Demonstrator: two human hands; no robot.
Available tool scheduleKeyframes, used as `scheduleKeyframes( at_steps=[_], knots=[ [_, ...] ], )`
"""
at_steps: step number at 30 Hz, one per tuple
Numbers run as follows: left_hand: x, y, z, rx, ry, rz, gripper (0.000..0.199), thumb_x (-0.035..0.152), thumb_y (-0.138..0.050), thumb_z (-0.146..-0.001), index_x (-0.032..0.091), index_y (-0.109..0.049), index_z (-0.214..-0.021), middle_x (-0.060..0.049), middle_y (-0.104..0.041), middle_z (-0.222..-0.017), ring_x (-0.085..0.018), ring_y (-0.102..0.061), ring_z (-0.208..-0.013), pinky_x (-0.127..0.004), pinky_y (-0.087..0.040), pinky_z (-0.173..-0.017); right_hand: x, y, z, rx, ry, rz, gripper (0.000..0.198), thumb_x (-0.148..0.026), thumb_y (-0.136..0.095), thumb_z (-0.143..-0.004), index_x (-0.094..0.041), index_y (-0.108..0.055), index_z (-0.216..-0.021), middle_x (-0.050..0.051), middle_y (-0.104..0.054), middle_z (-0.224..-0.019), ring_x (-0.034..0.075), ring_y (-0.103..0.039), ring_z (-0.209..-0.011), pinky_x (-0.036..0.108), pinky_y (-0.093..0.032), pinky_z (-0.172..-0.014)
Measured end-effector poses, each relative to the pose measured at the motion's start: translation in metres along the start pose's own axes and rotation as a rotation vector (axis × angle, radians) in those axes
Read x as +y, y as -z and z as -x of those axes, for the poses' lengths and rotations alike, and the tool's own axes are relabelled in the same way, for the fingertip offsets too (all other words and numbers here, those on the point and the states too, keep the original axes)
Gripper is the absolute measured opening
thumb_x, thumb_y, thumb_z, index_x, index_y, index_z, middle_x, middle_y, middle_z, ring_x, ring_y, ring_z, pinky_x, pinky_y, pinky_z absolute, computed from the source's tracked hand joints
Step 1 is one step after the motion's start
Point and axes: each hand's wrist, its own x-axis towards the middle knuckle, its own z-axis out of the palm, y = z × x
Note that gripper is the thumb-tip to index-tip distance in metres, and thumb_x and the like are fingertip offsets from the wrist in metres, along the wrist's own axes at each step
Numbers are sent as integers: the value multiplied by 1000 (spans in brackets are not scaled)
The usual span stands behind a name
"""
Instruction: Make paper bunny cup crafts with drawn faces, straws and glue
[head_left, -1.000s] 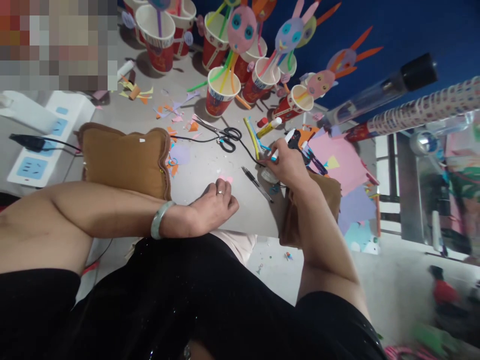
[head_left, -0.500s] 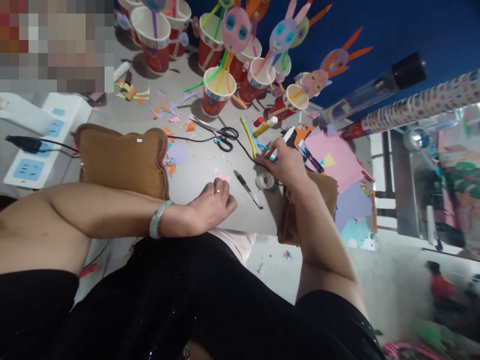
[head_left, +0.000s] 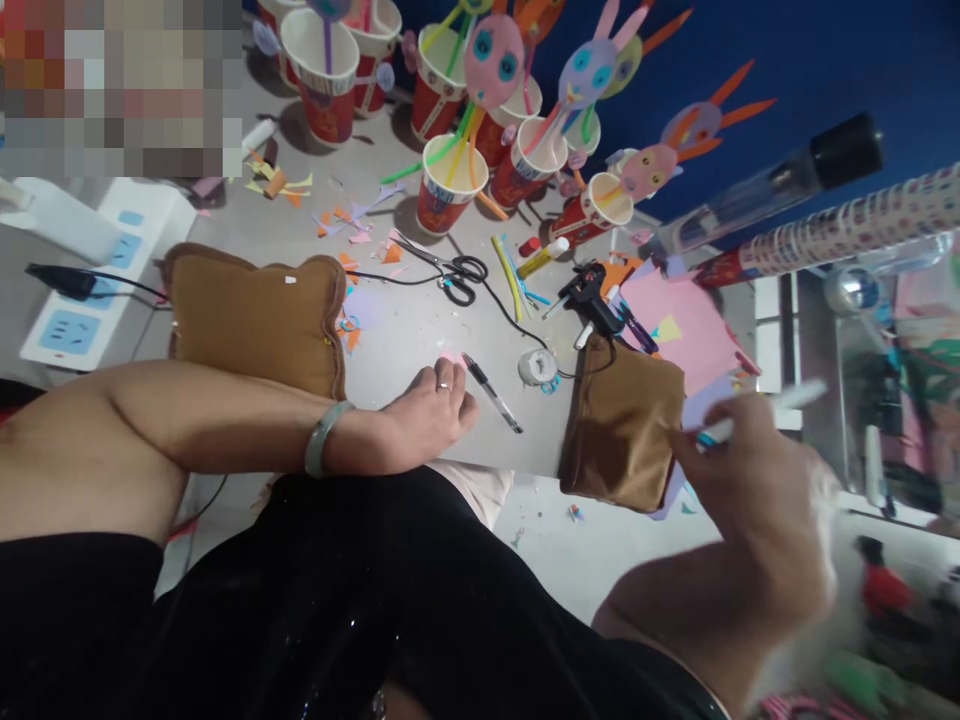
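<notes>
My left hand (head_left: 431, 415) rests on the table with its fingers curled. A small pink paper piece (head_left: 452, 357) shows at its fingers, mostly hidden under them. Just right of that hand lies a black pen (head_left: 491, 393). My right hand (head_left: 765, 480), blurred by motion, is raised off the table's right side, closed around a white marker (head_left: 801, 396) with a bit of blue near one end. A brown cushion (head_left: 626, 425) lies to the left of this hand. Black scissors (head_left: 457, 275) and a roll of tape (head_left: 537, 367) lie farther in.
Paper cups (head_left: 454, 180) with straw-and-paper figures stand along the back. A black glue gun (head_left: 594, 295), coloured paper (head_left: 671, 310) and a yellow marker (head_left: 544, 258) are at the right. Another brown cushion (head_left: 255, 315) and a white power strip (head_left: 82, 320) are at the left. A cord crosses the table.
My right hand has lifted the white marker from beside the paper and carried it right and toward me. The glue gun is now uncovered. My left hand stays in place.
</notes>
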Motion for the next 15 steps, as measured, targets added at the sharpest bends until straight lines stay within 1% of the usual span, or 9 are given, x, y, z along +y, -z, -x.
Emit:
scheduleKeyframes(
  at_steps=[1,2,3,5,6,8,10,12,15],
  knots=[
    [0,1,0,-9,3,6,39,7,-42,-99,8,-63,-132,-31,-60,-145,-41,-63,-131,-45,-57,-90,16,-1,10,-49,-121,123,24,-48,-67,-72,-31,-53,-83,-2,-42,-50,24,-41,-48,35,-27,-54],
    [-1,1,-1,-11,2,9,39,7,-41,-99,8,-63,-131,-32,-60,-144,-41,-64,-130,-45,-57,-89,28,-3,19,-16,-226,204,18,-40,-65,-71,-31,-55,-84,-2,-39,-48,26,-41,-48,36,-26,-54],
    [-1,1,-1,-9,-1,8,39,6,-41,-99,7,-63,-131,-33,-60,-143,-41,-65,-129,-45,-57,-88,35,-8,27,85,-217,219,17,-36,-64,-73,-31,-56,-87,1,-45,-53,28,-47,-52,37,-27,-55],
    [-1,0,-1,-3,0,8,39,6,-41,-99,6,-63,-131,-34,-60,-143,-42,-64,-129,-45,-56,-89,32,-19,42,264,-38,118,16,-37,-65,-74,-29,-58,-86,7,-59,-67,31,-57,-65,39,-34,-59],
    [0,-1,-1,-1,4,13,39,6,-42,-98,7,-63,-131,-34,-59,-144,-43,-63,-131,-46,-56,-90,22,-26,49,314,78,17,16,-40,-64,-77,-28,-59,-87,8,-63,-72,30,-59,-69,38,-37,-60],
    [0,-2,-1,5,16,32,38,7,-43,-99,8,-63,-131,-32,-59,-146,-42,-60,-134,-46,-55,-92,-10,-41,57,359,310,-262,21,-45,-65,-85,-25,-61,-91,6,-67,-77,24,-62,-70,35,-43,-63],
    [1,-3,-1,5,28,53,36,9,-45,-99,10,-64,-130,-30,-59,-147,-41,-59,-135,-46,-54,-92,-49,-55,60,326,506,-425,24,-46,-66,-90,-23,-63,-97,3,-67,-76,20,-63,-71,31,-46,-66],
    [2,-4,-2,2,43,64,34,10,-47,-99,10,-64,-129,-30,-60,-145,-41,-60,-134,-46,-55,-92,-81,-68,59,291,551,-460,25,-47,-67,-91,-23,-62,-98,2,-69,-79,19,-65,-75,29,-45,-65],
    [2,-4,-2,24,55,45,33,11,-48,-100,11,-65,-128,-29,-61,-144,-39,-62,-131,-45,-55,-92,-109,-85,53,323,508,-443,19,-40,-65,-92,-23,-57,-89,1,-69,-74,19,-64,-68,28,-39,-59]
  ],
)
